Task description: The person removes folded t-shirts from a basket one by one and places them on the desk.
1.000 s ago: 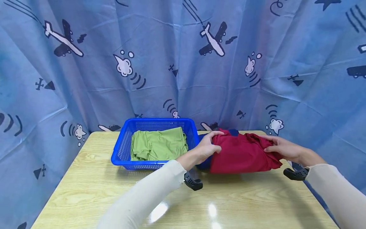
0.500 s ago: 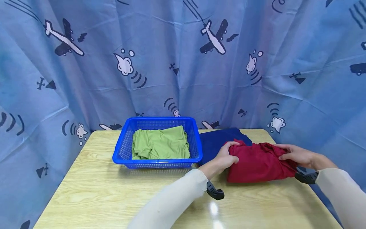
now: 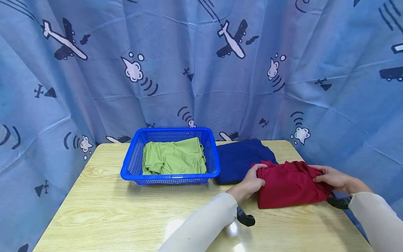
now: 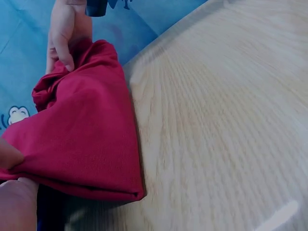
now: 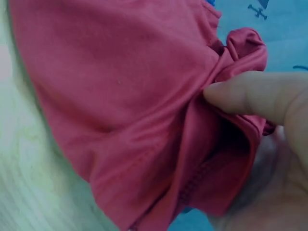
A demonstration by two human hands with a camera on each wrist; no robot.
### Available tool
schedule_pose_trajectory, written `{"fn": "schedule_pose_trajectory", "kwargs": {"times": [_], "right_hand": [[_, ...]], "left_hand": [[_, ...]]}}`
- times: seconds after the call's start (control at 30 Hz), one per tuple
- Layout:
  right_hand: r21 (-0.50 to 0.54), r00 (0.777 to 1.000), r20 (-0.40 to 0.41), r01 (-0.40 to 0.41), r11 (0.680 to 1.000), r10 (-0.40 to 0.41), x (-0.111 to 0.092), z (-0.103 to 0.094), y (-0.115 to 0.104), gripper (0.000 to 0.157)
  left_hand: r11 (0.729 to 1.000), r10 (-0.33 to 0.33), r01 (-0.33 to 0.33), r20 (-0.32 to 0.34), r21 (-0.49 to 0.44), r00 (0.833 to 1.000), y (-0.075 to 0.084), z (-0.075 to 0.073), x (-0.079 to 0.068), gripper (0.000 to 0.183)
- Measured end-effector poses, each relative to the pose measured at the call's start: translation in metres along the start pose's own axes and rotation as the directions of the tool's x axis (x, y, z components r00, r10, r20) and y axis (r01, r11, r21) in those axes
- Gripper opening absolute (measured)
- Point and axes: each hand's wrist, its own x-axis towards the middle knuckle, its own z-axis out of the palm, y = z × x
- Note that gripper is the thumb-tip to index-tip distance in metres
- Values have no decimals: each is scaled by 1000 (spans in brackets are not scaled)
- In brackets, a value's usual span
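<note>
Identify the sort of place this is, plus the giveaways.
Likely a curtained-off indoor work corner: an airplane-print blue curtain hangs behind a wood-grain table, a blue basket stands on it, and hands hold red cloth.

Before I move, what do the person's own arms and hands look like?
Both arms wear long, off-white fabric sleeves ending near the wrists. Under the left wrist sits a black, curved, plastic-looking piece patterned with small dots; a similar black piece sits under the right. The left hand and right hand wear no gloves.
</note>
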Motion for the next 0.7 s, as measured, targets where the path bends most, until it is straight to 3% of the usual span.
{"fn": "schedule_pose_trajectory", "kwargs": {"times": [0.1, 0.33, 0.5, 0.7], "right_hand": [[-49, 997, -59, -47, 998, 44, 0, 0, 7, 76], [-105, 998, -42, -59, 993, 55, -1, 2, 18, 76], [-117, 991, -103, -97, 988, 86, 3, 5, 13, 74], [-124, 979, -178, -125, 984, 102, 10, 8, 13, 71]], "left_hand": [[1000, -1, 1, 16, -8, 1000, -4, 5, 0, 68], [998, -41, 40, 40, 42, 998, -14, 10, -5, 74], [995, -28, 24, 42, 98, 999, -10, 8, -3, 82], [997, -51, 49, 23, 64, 998, -4, 16, 0, 80]]}}
